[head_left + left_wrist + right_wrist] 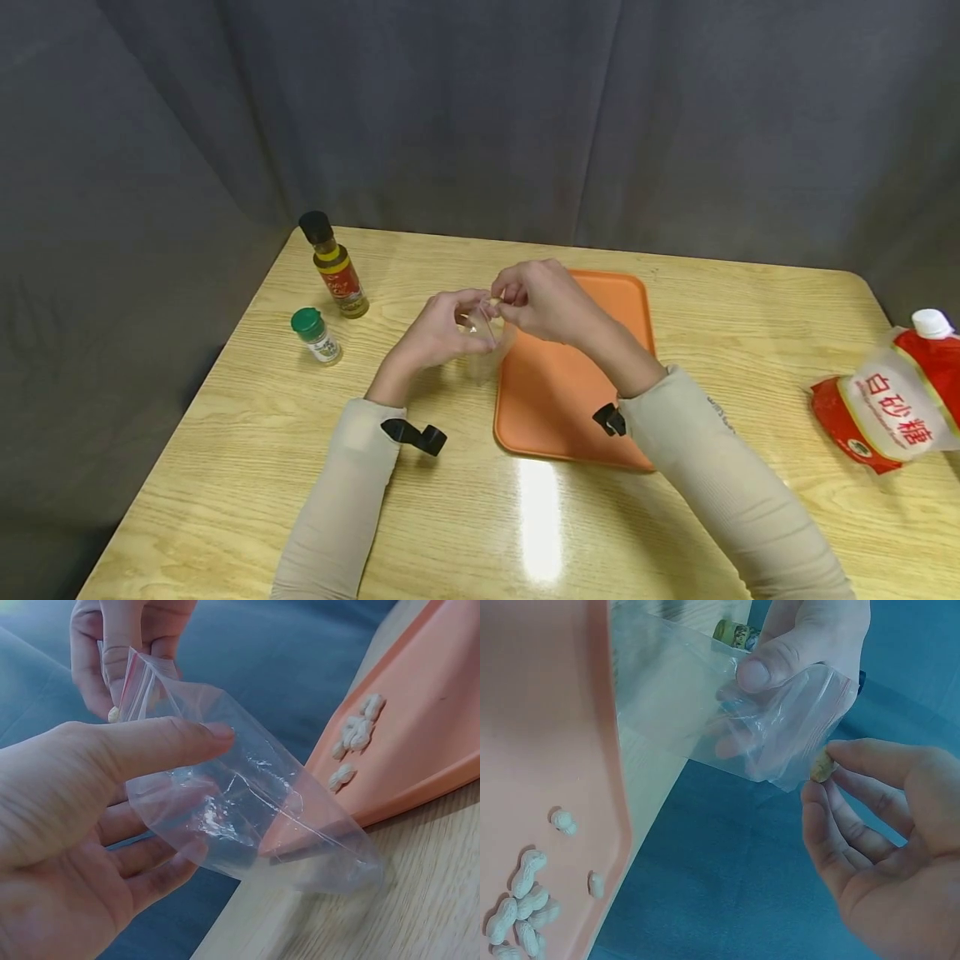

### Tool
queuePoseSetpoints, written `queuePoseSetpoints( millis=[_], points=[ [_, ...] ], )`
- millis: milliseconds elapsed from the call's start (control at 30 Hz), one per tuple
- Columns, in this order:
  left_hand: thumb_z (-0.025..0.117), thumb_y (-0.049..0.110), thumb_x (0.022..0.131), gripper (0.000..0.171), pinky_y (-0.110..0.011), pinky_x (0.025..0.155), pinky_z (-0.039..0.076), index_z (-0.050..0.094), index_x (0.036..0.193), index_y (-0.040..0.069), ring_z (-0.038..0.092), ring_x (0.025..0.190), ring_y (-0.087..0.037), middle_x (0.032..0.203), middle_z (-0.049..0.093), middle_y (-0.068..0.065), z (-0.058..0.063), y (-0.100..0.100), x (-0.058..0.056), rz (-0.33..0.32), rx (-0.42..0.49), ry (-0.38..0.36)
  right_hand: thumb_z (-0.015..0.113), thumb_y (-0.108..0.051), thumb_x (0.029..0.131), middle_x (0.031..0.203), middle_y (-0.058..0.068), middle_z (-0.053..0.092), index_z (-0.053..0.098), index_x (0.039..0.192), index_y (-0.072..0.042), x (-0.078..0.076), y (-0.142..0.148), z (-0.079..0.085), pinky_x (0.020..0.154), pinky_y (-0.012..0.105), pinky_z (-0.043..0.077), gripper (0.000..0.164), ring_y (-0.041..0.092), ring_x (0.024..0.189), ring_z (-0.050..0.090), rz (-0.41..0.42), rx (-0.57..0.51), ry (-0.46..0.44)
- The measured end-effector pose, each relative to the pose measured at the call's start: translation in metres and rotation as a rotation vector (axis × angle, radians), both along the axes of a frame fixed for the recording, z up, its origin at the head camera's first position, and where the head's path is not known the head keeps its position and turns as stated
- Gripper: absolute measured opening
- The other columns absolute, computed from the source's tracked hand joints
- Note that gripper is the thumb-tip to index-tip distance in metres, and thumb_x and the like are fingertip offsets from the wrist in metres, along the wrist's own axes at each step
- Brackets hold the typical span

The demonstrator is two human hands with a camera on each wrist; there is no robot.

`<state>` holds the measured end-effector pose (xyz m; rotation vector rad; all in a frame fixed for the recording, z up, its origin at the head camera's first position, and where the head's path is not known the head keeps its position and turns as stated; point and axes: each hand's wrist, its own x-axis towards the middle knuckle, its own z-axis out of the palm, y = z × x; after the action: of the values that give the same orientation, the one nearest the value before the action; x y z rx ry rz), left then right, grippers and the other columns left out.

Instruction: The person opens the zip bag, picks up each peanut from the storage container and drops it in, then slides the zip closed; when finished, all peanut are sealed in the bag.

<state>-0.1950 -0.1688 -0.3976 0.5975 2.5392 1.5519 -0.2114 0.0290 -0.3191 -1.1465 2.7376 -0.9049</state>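
My left hand [444,332] grips a clear zip bag [247,802] near its top, thumb on one side and fingers on the other. The bag hangs beside the left edge of an orange tray [555,392], and a reddish line runs along its mouth. With thumb and fingertips my right hand [546,300] pinches a peanut [822,766] right at the bag's mouth. Several unshelled peanuts [526,900] lie on the tray, seen in both wrist views; in the head view the right arm hides them.
On the table's left stand a sauce bottle [341,275] with a black cap and a green-capped spice jar [318,337]. A red and white sugar bag [892,404] lies at the far right. Dark curtains [450,117] hang behind the wooden table [450,517].
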Motion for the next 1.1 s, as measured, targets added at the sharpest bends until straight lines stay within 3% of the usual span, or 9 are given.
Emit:
queuePoseSetpoints(
  millis=[433, 733, 900, 1100],
  points=[
    [0.081, 0.005, 0.077, 0.064, -0.041, 0.097, 0.047, 0.057, 0.136, 0.000, 0.061, 0.106, -0.023, 0.116, 0.067, -0.009, 0.001, 0.000, 0.000, 0.004, -0.015, -0.004, 0.075, -0.011, 0.088, 0.080, 0.004, 0.067, 0.076, 0.100, -0.004, 0.001, 0.000, -0.002, 0.065, 0.035, 0.051, 0.014, 0.019, 0.073, 0.064, -0.012, 0.011, -0.003],
    [0.079, 0.005, 0.076, 0.067, -0.038, 0.093, 0.048, 0.057, 0.138, 0.002, 0.063, 0.103, -0.018, 0.113, 0.070, -0.009, 0.000, 0.000, 0.001, 0.016, -0.003, -0.002, 0.071, -0.009, 0.090, 0.084, 0.006, 0.066, 0.073, 0.105, -0.001, -0.008, 0.023, -0.004, 0.070, 0.039, 0.051, 0.018, 0.021, 0.073, 0.061, -0.057, 0.046, -0.029],
    [0.079, 0.006, 0.076, 0.067, -0.038, 0.092, 0.048, 0.057, 0.138, 0.002, 0.062, 0.102, -0.018, 0.113, 0.070, -0.010, 0.000, -0.001, 0.002, 0.034, -0.006, 0.008, 0.072, -0.010, 0.089, 0.088, 0.009, 0.068, 0.071, 0.111, 0.001, -0.020, 0.037, -0.020, 0.075, 0.041, 0.051, 0.025, 0.023, 0.076, 0.063, -0.102, 0.137, -0.082],
    [0.079, 0.007, 0.076, 0.066, -0.039, 0.092, 0.048, 0.056, 0.138, 0.002, 0.062, 0.104, -0.018, 0.113, 0.070, -0.007, -0.001, -0.001, 0.002, 0.029, -0.002, 0.006, 0.074, -0.012, 0.089, 0.082, 0.006, 0.066, 0.068, 0.115, 0.003, -0.032, 0.052, -0.057, 0.073, 0.040, 0.052, 0.031, 0.018, 0.068, 0.060, -0.101, 0.266, -0.141]
  ],
)
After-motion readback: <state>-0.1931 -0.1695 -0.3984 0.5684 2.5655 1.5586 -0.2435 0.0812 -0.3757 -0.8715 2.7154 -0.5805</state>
